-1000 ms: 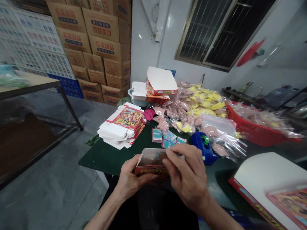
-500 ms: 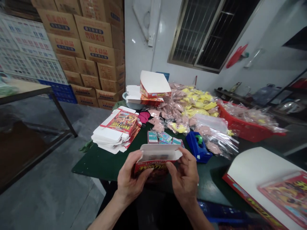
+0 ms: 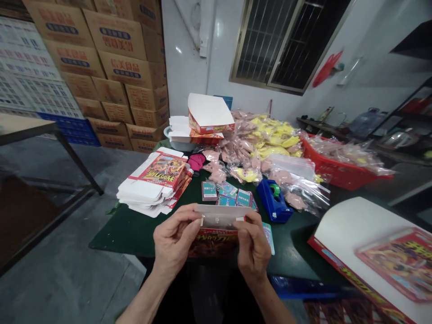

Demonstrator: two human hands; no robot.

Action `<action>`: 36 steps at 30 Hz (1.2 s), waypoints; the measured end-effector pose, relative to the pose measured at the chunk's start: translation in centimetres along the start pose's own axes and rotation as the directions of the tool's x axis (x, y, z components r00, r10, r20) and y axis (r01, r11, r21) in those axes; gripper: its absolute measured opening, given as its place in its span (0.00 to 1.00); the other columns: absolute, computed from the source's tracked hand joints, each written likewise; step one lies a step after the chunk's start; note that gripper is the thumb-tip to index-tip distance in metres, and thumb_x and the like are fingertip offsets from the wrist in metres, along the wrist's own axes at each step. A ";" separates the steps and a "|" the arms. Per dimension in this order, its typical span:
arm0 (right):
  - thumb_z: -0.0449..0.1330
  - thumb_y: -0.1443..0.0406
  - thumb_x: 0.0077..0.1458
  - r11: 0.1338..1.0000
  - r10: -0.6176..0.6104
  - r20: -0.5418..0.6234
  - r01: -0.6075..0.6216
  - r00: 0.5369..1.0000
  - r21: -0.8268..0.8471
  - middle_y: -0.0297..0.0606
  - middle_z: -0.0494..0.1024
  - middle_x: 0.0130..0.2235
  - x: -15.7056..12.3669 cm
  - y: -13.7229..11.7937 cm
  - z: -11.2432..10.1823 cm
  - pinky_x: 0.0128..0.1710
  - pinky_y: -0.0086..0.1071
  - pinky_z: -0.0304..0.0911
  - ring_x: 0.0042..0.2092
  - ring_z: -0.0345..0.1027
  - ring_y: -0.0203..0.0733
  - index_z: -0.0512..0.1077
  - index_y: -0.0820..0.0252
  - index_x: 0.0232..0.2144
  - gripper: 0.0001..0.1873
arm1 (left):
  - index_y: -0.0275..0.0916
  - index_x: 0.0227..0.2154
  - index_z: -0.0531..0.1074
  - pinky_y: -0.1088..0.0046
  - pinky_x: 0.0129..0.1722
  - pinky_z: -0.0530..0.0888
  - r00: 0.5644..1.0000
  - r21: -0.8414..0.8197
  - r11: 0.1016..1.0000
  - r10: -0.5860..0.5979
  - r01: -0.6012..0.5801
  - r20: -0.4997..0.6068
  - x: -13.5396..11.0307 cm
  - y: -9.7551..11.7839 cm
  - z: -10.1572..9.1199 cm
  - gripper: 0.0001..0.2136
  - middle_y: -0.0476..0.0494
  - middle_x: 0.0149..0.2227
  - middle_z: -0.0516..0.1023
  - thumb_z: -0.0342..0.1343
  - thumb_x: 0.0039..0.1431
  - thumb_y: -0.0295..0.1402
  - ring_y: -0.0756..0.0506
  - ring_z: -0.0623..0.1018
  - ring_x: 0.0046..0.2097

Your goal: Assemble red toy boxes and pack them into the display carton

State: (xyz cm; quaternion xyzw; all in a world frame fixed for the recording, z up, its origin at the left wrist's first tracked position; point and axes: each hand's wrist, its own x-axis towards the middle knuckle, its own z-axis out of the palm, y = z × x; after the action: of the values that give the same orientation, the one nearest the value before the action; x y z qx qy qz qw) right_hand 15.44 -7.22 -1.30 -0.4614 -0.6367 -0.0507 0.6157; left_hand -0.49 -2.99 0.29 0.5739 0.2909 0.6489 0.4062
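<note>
A small red printed cardboard box (image 3: 213,236) with a white lid flap is held between both hands over the near edge of the green table (image 3: 135,227). My left hand (image 3: 173,243) grips its left end, thumb and forefinger pinching the flap's corner. My right hand (image 3: 254,249) grips the right end, fingers curled over the flap. The flap lies nearly flat across the box top. Just beyond the box lie a few small teal card packs (image 3: 229,198).
A stack of flat unfolded boxes (image 3: 153,182) lies at the left. A blue tape dispenser (image 3: 272,200), heaps of bagged pink and yellow items (image 3: 266,148) and a red basket (image 3: 340,173) sit further back. A large open box (image 3: 378,252) lies right. Cartons (image 3: 111,72) are stacked behind.
The white flap stood up from the open box, then both hands folded it down over the top. The box has dropped slightly toward me.
</note>
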 end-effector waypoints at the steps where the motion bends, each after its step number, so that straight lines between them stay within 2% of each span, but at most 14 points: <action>1: 0.49 0.71 0.59 0.999 0.033 -0.008 -0.033 0.999 0.018 0.39 0.69 0.41 0.1 -0.4 0.0 0.40 0.32 0.66 0.44 0.67 0.39 0.68 0.57 0.37 0.09 | 0.37 0.31 0.74 0.76 0.35 0.74 0.998 -0.099 0.994 -0.054 0.050 -0.040 -0.1 -0.2 0.4 0.05 0.42 0.37 0.78 0.61 0.51 0.32 0.47 0.78 0.37; 4: 0.51 0.71 0.58 0.983 0.147 -0.074 -0.138 0.986 0.118 0.37 0.69 0.40 0.3 -1.3 -0.1 0.38 0.29 0.66 0.41 0.68 0.36 0.63 0.55 0.45 0.13 | 0.43 0.42 0.71 0.77 0.34 0.74 0.979 -0.306 0.937 -0.195 0.168 -0.061 -0.1 -0.1 1.1 0.15 0.46 0.35 0.78 0.62 0.50 0.31 0.49 0.78 0.35; 7: 0.52 0.71 0.58 0.957 0.228 -0.021 -0.220 0.973 0.192 0.38 0.71 0.42 0.6 -1.9 -0.6 0.38 0.27 0.67 0.41 0.70 0.35 0.56 0.54 0.55 0.23 | 0.43 0.42 0.72 0.78 0.35 0.73 0.969 -0.340 0.910 -0.248 0.238 0.015 0.2 0.8 1.2 0.14 0.48 0.33 0.76 0.62 0.50 0.30 0.51 0.76 0.34; 10: 0.53 0.72 0.57 0.942 0.226 0.092 -0.242 0.970 0.232 0.37 0.71 0.42 0.9 -2.0 -1.3 0.39 0.27 0.66 0.42 0.69 0.35 0.63 0.53 0.49 0.17 | 0.41 0.34 0.74 0.79 0.33 0.72 0.963 -0.340 0.901 -0.255 0.271 0.093 0.5 1.5 0.8 0.07 0.48 0.32 0.75 0.62 0.50 0.29 0.51 0.74 0.33; 14: 0.51 0.74 0.57 0.929 0.179 0.107 -0.204 0.978 0.309 0.37 0.70 0.42 0.9 -1.9 -1.8 0.44 0.32 0.64 0.45 0.67 0.37 0.64 0.54 0.39 0.11 | 0.39 0.28 0.71 0.77 0.35 0.71 0.977 -0.361 0.912 -0.148 0.196 0.156 0.7 1.7 0.5 0.03 0.47 0.36 0.73 0.60 0.51 0.27 0.50 0.73 0.37; 18: 0.54 0.73 0.55 0.929 0.188 0.171 -0.231 0.967 0.289 0.43 0.69 0.47 0.6 -1.7 -2.5 0.48 0.39 0.62 0.51 0.64 0.44 0.65 0.56 0.42 0.12 | 0.38 0.27 0.71 0.70 0.41 0.71 0.966 -0.368 0.905 -0.137 0.212 0.219 0.5 1.6 0.3 0.01 0.43 0.40 0.72 0.57 0.54 0.28 0.44 0.73 0.45; 21: 0.57 0.70 0.54 0.932 0.197 0.203 -0.247 0.959 0.267 0.43 0.70 0.48 0.8 -1.8 -2.9 0.48 0.40 0.62 0.51 0.65 0.45 0.67 0.56 0.42 0.11 | 0.38 0.29 0.70 0.65 0.42 0.71 0.951 -0.384 0.894 -0.121 0.229 0.285 0.2 1.8 0.0 0.06 0.40 0.42 0.73 0.53 0.57 0.35 0.40 0.73 0.46; 23: 0.57 0.69 0.55 0.939 0.219 0.175 -0.256 0.960 0.229 0.40 0.72 0.45 1.0 -2.1 -3.1 0.46 0.36 0.63 0.48 0.67 0.42 0.67 0.55 0.39 0.09 | 0.39 0.31 0.69 0.68 0.39 0.72 0.948 -0.318 0.927 -0.100 0.199 0.302 0.2 2.2 -0.2 0.07 0.41 0.41 0.73 0.53 0.56 0.37 0.43 0.74 0.43; 26: 0.57 0.68 0.56 0.948 0.249 0.160 -0.274 0.955 0.160 0.37 0.73 0.42 1.4 -2.7 -3.1 0.44 0.32 0.65 0.45 0.69 0.39 0.68 0.55 0.39 0.07 | 0.41 0.35 0.68 0.76 0.35 0.69 0.941 -0.026 0.997 -0.055 0.068 0.335 0.7 3.0 -0.6 0.08 0.46 0.38 0.73 0.60 0.52 0.31 0.49 0.73 0.37; 29: 0.56 0.67 0.57 0.948 0.269 0.191 -0.294 0.944 0.119 0.36 0.73 0.42 1.8 -3.0 -3.1 0.41 0.28 0.66 0.43 0.70 0.37 0.66 0.54 0.44 0.11 | 0.42 0.38 0.70 0.76 0.36 0.68 0.899 0.173 0.984 -0.030 -0.051 0.437 1.6 3.8 -0.9 0.09 0.46 0.38 0.73 0.59 0.52 0.28 0.49 0.73 0.39; 31: 0.56 0.67 0.58 0.959 0.254 0.219 -0.275 0.942 0.073 0.36 0.73 0.42 2.0 -3.2 -3.1 0.41 0.27 0.66 0.42 0.70 0.36 0.65 0.54 0.47 0.13 | 0.42 0.37 0.72 0.76 0.38 0.69 0.889 0.171 0.984 -0.028 -0.057 0.457 1.9 3.8 -0.9 0.07 0.46 0.39 0.73 0.57 0.55 0.28 0.48 0.74 0.40; 36: 0.53 0.71 0.58 0.985 0.170 0.204 -0.175 0.964 0.007 0.33 0.72 0.36 2.8 -3.6 -2.6 0.38 0.25 0.64 0.39 0.68 0.33 0.69 0.56 0.38 0.08 | 0.42 0.32 0.73 0.77 0.36 0.70 0.945 -0.006 0.997 -0.073 0.079 0.319 1.4 2.2 -0.2 0.04 0.48 0.37 0.73 0.57 0.55 0.27 0.50 0.74 0.38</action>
State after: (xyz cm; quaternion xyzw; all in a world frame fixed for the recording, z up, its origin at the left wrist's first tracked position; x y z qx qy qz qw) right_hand 15.53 -9.50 3.45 -0.5101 -0.6542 0.0580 0.5554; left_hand -1.17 -2.84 2.87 0.6555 0.2373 0.5343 0.4780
